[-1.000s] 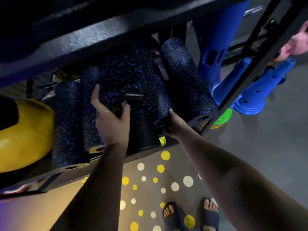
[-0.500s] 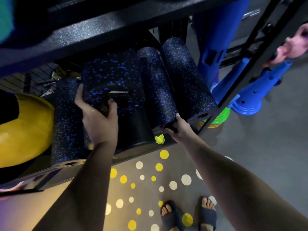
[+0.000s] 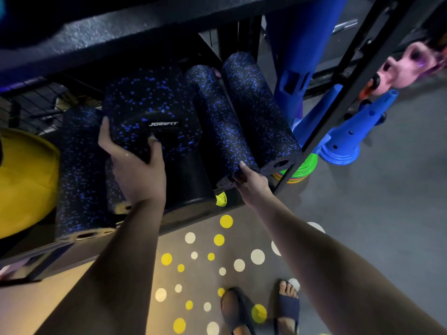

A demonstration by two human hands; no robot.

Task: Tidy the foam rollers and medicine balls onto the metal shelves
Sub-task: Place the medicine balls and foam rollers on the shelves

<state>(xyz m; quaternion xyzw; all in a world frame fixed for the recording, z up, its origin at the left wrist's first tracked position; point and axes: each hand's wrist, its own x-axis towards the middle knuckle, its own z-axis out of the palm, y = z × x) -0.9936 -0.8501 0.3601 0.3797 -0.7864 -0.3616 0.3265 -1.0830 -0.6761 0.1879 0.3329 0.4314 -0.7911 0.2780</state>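
Down on the lower metal shelf [image 3: 191,220] we have both hands on foam rollers. Our left hand [image 3: 135,170] grips the near end of the short, thick JOINFIT roller [image 3: 147,112], fingers curled round its edge; that roller sits on top of the row, above a plain black roller [image 3: 191,180] and a thin speckled one beside it. Our right hand [image 3: 251,182] holds the near end of a long speckled roller [image 3: 217,126], thumb on top and the fingers tucked under where we cannot see them. Just beside it, against the shelf post, lies the rightmost roller [image 3: 258,112]. Another speckled roller [image 3: 79,170] lies at the left of the row, next to a yellow ball [image 3: 26,184]. Blue cones [image 3: 350,134] stand on the floor past the post.
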